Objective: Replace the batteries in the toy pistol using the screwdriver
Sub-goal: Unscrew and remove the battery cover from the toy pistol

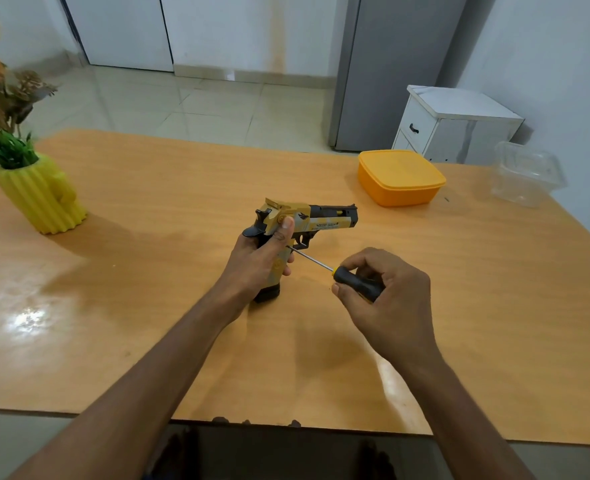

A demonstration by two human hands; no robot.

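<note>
Table (148, 306) stretching wide, near edge running just above bottom of view, far edge behind orange lidded box (401, 176). Yellow cactus vase (40, 195) sitting far left, clear plastic container (525, 173) far right near edge; bare wood lying open around both forearms. Toy pistol (321, 221) standing upright at table centre, butt resting on wood, barrel pointing right. Left hand (255, 261) wrapping around grip, thumb pressing up on frame. Right hand (387, 292) clenching around screwdriver (352, 280) handle, shaft tip meeting grip beside left thumb.

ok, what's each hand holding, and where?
Left hand grips the toy pistol by its grip; right hand holds the screwdriver by its handle.
</note>
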